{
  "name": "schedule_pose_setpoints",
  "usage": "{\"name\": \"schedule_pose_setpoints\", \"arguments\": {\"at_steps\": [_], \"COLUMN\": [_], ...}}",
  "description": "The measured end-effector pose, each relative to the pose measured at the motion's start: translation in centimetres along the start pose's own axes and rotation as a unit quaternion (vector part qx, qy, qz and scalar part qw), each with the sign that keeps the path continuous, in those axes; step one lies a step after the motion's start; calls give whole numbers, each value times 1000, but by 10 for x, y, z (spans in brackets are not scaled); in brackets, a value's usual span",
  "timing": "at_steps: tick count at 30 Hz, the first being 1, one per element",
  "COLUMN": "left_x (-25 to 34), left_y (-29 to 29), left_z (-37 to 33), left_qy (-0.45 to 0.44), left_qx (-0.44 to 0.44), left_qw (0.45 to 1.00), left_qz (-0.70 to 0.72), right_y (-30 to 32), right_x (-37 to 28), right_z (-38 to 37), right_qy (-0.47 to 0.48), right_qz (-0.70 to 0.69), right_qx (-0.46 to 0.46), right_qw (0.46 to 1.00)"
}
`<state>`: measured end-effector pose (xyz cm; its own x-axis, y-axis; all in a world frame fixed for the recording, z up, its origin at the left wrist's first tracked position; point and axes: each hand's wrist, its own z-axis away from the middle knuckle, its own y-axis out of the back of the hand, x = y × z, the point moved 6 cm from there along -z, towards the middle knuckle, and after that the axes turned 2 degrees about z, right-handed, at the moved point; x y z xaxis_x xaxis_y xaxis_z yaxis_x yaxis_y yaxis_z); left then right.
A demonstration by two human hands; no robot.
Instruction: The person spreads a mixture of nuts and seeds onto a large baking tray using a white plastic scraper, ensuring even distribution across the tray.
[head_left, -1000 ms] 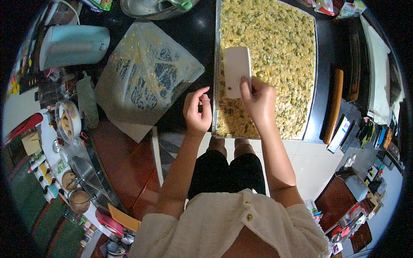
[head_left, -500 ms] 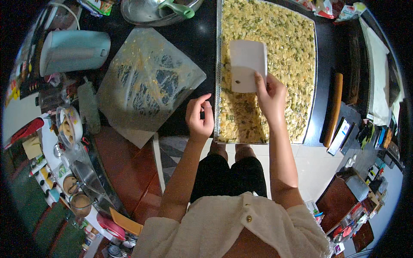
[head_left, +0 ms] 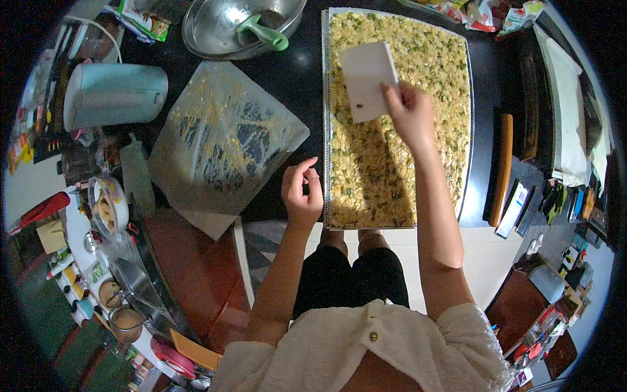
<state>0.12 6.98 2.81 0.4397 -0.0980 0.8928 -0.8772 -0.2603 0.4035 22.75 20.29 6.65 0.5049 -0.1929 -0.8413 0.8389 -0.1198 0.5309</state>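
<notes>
My right hand (head_left: 411, 108) grips a white dough scraper (head_left: 369, 75) by its right edge, thumb on the face turned to me. A dark speck sits near the scraper's lower corner. Below it spreads a large rectangular tray (head_left: 326, 150), covered edge to edge with a flat layer of pale flakes and green seeds (head_left: 424, 52). The scraper's shadow falls across this layer; I cannot tell whether its far edge touches it. Beside the tray's left edge my left hand (head_left: 304, 193) hovers with fingers loosely curled, thumb and forefinger apart, holding nothing.
Left of the tray lies a smeared translucent sheet (head_left: 222, 150). Behind it stands a metal bowl (head_left: 196, 32) with a green-handled utensil (head_left: 264, 32). A light-blue kettle (head_left: 117, 97) is far left. On the right are a wooden rolling pin (head_left: 502, 166) and a phone (head_left: 513, 209).
My right hand has carried the scraper toward the far side of the tray, and the scraper is tilted more. My left hand stays beside the tray. The whole view has shifted slightly.
</notes>
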Motion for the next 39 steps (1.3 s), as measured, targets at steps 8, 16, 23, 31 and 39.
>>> {"name": "schedule_pose_setpoints", "arguments": {"at_steps": [8, 16, 23, 31, 39], "left_x": [2, 1, 0, -6, -10], "left_y": [-1, 0, -1, -1, -2], "left_z": [-1, -2, 0, 0, 1], "left_qy": [-2, 14, 4, 7, 17], "left_qx": [-12, 7, -8, -1, 5], "left_qw": [1000, 1000, 1000, 1000, 1000], "left_qz": [-16, 5, -16, 9, 11], "right_y": [-25, -21, -28, -17, -4], "right_x": [-17, -24, -34, -32, 11], "right_z": [33, 29, 18, 25, 48], "right_qy": [36, 57, 48, 23, -8], "right_qz": [104, 69, 112, 51, 92], "right_qx": [-41, 2, 11, 24, -39], "right_qw": [993, 996, 992, 998, 995]}}
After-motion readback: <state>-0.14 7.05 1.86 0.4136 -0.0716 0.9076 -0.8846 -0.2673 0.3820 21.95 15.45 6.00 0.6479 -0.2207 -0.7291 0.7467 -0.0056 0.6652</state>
